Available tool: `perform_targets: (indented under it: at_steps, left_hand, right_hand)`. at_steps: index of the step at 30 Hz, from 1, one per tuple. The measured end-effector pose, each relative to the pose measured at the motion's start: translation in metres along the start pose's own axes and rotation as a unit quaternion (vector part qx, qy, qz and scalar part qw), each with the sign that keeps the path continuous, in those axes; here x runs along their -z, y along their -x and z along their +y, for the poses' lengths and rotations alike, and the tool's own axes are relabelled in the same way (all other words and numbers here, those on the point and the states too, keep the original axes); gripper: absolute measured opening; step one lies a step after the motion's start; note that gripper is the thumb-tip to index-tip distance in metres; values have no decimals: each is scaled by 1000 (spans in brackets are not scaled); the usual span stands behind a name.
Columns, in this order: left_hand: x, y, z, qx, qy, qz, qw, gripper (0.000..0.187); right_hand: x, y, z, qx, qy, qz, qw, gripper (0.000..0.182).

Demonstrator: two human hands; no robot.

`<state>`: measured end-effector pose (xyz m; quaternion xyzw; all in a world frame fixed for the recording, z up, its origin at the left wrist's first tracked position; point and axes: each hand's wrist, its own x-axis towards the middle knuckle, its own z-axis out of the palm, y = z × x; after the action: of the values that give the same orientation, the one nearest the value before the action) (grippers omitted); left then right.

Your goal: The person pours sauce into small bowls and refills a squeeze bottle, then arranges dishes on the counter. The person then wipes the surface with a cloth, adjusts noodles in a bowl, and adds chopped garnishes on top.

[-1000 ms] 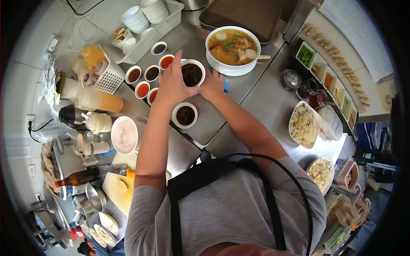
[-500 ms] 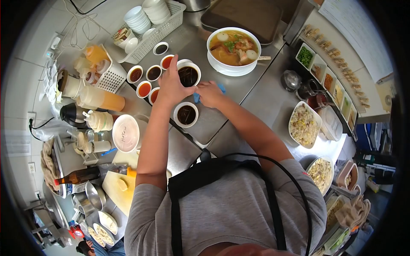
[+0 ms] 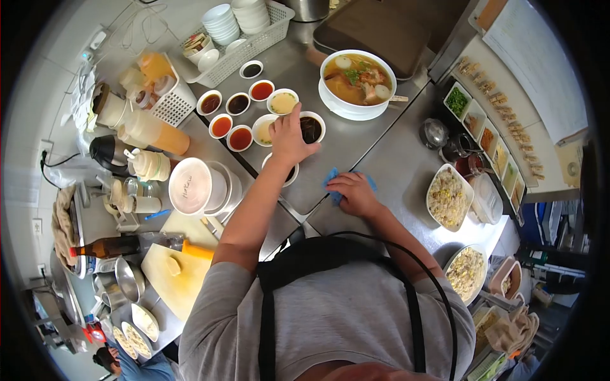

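Got the left hand [image 3: 293,141] half open by a small dark-sauce cup [image 3: 311,128] on the steel counter [image 3: 387,149], thumb and index spread along the rim; honestly can't tell a real grip from a light touch. Got the right hand [image 3: 354,192] closed over a blue cloth [image 3: 332,180], palm down, nearer the counter's front edge. Seeing two pale-sauce cups [image 3: 283,101] just beside the left fingers, red-sauce cups [image 3: 240,138] toward the left edge, and a noodle soup bowl [image 3: 358,79] on a white plate [image 3: 348,113] toward the back.
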<state>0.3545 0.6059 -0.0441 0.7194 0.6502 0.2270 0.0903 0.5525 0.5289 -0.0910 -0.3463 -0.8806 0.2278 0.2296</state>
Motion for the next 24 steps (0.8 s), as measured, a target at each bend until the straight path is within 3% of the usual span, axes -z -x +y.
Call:
perform_targets:
  at_steps: [13,16,17,20,24]
  left_hand:
    - [-12,10,-1,35,-42,-43,998,98]
    - [-10,13,-5,12,-5,62,998,97]
    - [-6,12,-8,32,6,49,998,92]
    - [-5,4,-27,119,-56,144,981,85]
    - [-1,-3,-47,195,-99,94,971,79]
  right_hand:
    - [3,-4,-9,22,18,35,999,37]
    - [2,-4,-9,27,14,44,999,36]
    - [3,-4,-9,29,15,44,998,36]
    - [4,-5,-12,34,19,49,998,36]
    - [4,-5,-12,43,30,55,997,36]
